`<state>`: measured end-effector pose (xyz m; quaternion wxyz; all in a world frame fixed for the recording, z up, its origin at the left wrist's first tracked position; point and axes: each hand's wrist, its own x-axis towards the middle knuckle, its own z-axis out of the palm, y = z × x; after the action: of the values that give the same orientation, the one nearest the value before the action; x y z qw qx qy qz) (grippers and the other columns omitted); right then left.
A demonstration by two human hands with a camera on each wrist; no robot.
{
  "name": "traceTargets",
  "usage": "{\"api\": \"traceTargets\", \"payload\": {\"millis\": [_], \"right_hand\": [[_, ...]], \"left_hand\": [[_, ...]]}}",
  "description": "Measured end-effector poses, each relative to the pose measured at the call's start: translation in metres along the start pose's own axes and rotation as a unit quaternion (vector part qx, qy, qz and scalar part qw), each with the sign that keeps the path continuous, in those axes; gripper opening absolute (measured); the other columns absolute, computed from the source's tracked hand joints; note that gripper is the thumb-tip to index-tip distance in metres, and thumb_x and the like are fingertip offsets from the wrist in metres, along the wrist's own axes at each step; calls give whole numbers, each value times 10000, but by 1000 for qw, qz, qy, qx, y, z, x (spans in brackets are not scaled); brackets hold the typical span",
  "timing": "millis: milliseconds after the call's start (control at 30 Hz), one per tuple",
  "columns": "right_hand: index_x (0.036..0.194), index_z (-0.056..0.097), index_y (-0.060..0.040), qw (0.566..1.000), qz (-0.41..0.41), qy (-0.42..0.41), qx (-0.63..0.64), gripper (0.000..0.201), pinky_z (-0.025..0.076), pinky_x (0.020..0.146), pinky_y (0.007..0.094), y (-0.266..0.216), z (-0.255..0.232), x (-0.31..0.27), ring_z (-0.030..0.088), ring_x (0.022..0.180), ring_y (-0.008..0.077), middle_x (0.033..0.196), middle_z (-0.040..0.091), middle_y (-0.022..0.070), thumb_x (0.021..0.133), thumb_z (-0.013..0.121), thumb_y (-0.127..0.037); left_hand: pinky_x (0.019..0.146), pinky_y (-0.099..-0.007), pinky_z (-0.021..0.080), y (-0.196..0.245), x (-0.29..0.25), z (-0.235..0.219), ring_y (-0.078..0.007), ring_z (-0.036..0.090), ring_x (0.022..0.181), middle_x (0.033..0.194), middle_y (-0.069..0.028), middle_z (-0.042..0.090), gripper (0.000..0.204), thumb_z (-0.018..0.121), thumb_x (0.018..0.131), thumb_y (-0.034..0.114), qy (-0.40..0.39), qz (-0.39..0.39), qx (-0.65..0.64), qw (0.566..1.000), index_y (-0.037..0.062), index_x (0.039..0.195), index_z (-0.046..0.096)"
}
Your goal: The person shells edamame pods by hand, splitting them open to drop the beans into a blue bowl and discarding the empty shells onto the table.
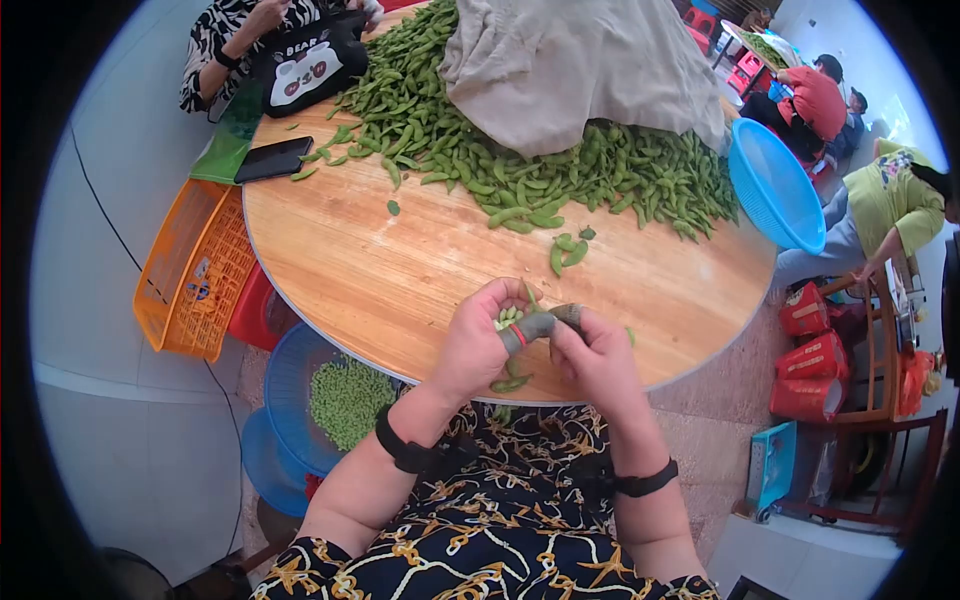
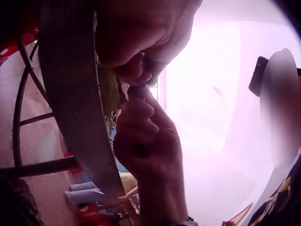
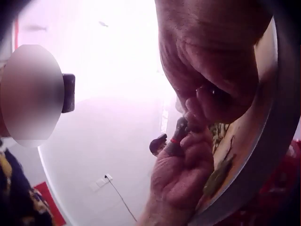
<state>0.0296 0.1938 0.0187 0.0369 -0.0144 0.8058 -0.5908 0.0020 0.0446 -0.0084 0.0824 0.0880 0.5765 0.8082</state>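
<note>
Close to the table's near edge, my two hands meet fingertip to fingertip. My left hand [image 1: 475, 338] cups several shelled green beans [image 1: 507, 318] and holds a green edamame pod [image 1: 531, 294] that sticks up past its thumb. That thumb wears a dark cover with a red band [image 1: 519, 334]. My right hand [image 1: 603, 362] has curled fingers, with thumb and forefinger pinching at the pod's lower end, largely hidden behind the dark thumb covers. Below the left hand lie loose pods [image 1: 511, 383]. In the right wrist view the left hand [image 3: 186, 165] shows from its palm side.
A big heap of pods [image 1: 640, 175] lies under a grey cloth [image 1: 590, 70] across the round wooden table [image 1: 400, 270]. A phone [image 1: 274, 160] is at left, a blue basket [image 1: 775, 190] at right. Shelled beans fill a blue basin [image 1: 285, 375] below. Another person sits opposite.
</note>
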Motion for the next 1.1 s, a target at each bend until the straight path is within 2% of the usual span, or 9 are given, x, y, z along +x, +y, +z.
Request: {"api": "traceTargets", "payload": {"millis": [67,200,267,300,367,433,533,600,1100], "right_hand": [[808,599,9,945,143,-69,285,173,382,494,236,-1,-5,3,492,543,74,619,540,2,875,534,-136],[823,612,3,903,183,-151,357,219,378,501,221,1,-13,8,474,562,56,630,537,-21,893,522,-183],[839,616,6,997,77,14,-24,201,378,504,213,-14,-16,15,462,566,49,643,541,-39,882,547,-178],[839,616,6,996,80,13,-27,201,378,504,213,-19,-15,17,462,566,49,643,541,-39,882,547,-178],[836,617,8,998,59,6,21,174,386,499,218,-24,-11,21,468,554,55,648,548,-38,862,578,-159],[859,621,1,999,44,-18,21,136,386,505,204,-21,-13,22,471,560,46,654,551,-36,839,605,-133],[886,620,-9,981,126,-68,128,126,385,510,186,-12,-22,21,482,577,31,661,559,-34,834,611,-124],[890,612,-16,987,60,-105,106,118,376,492,177,-8,-24,20,484,564,22,655,563,-32,834,611,-120],[903,577,8,973,-28,-152,169,116,419,579,195,2,-32,13,510,658,37,736,580,-5,814,557,-64]], "left_hand": [[579,-138,385,9,-1,-4,-15,477,679,830,31,549,234,661,794,79,-24,-91,-106,990,54,1004,562],[598,-149,402,9,-2,-10,-36,496,701,820,23,548,316,623,809,53,-55,-132,-262,954,31,1116,552],[630,-170,424,7,0,-11,-55,510,742,808,9,545,387,595,814,22,-67,-126,-62,988,25,1194,524],[630,-170,424,8,-1,-9,-55,510,742,808,9,545,387,595,814,22,-65,-128,-66,987,25,1194,524],[622,-179,422,7,-2,-2,-57,497,730,801,4,541,386,600,807,19,-58,127,279,950,25,1188,535],[605,-172,408,5,-3,1,-48,486,702,792,4,534,419,615,801,28,-70,114,255,958,40,1206,504],[565,-161,391,12,-5,0,-39,481,684,793,6,521,469,624,793,26,-56,-45,47,996,51,1228,449],[530,-155,380,14,-5,-6,-32,488,678,825,6,513,498,628,794,36,-67,-135,-34,988,56,1239,406],[529,-148,384,22,-1,-11,-41,503,645,860,-9,526,525,573,825,43,-172,-215,-261,925,-25,1302,364]]}}
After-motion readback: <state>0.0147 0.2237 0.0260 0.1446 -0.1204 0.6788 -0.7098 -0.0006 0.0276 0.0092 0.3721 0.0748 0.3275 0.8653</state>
